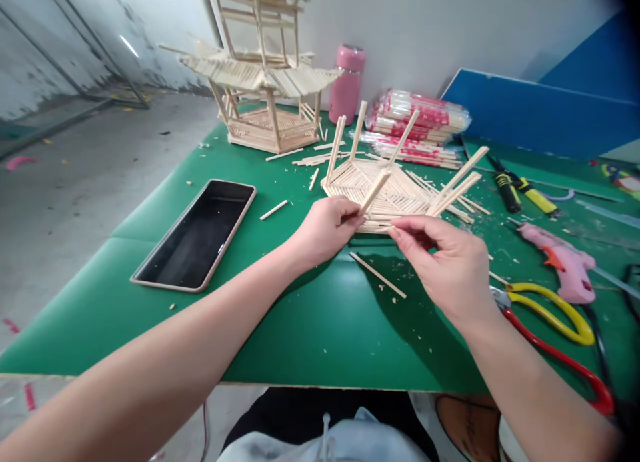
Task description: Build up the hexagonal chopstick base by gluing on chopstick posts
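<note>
A flat wooden stick base (395, 185) with several upright posts at its corners lies on the green table (300, 342). At its near left corner my left hand (330, 229) is closed, fingers pinched around the foot of a post (375, 192) that leans up to the right. My right hand (440, 259) pinches a thin stick (379, 230) along the base's near edge, thumb and forefinger together. Below the hands, a loose stick (377, 274) rests on the table.
Behind stands a wooden stick pagoda (273, 119), with a pink bottle (347, 85) and wrapped stick bundles (417, 122) beside it. A phone (196, 235) lies left. Pliers (545, 302), black-yellow cutters (520, 189) and a pink glue gun (565, 259) are at right.
</note>
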A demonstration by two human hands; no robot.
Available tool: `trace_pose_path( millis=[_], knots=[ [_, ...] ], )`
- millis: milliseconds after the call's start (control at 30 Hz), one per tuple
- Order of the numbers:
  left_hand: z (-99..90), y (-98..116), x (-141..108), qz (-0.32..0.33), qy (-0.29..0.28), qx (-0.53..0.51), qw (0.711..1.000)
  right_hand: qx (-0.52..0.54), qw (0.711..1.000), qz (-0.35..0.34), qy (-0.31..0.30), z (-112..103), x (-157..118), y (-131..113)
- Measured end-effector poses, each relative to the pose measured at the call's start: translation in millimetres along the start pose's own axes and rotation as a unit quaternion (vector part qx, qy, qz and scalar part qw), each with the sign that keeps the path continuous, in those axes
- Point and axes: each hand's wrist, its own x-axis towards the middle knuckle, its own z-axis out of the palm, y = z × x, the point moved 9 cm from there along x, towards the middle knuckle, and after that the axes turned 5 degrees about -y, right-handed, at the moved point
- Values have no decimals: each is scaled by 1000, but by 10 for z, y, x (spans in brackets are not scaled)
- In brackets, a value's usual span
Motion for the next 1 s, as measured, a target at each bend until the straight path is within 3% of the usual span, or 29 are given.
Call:
trace_pose_path(
  millis=[133,467,1000],
  knots=[
    [-36,44,42,-19,-9,-17,1000,-41,998,-53,13,-80,68,-116],
    [-166,137,211,-53,-34,-46,997,-92,989,-111,15,-114,320,-214],
    [-257,187,365,-65,-39,-103,992,-91,984,-153,9,-156,527,-251]
  ],
)
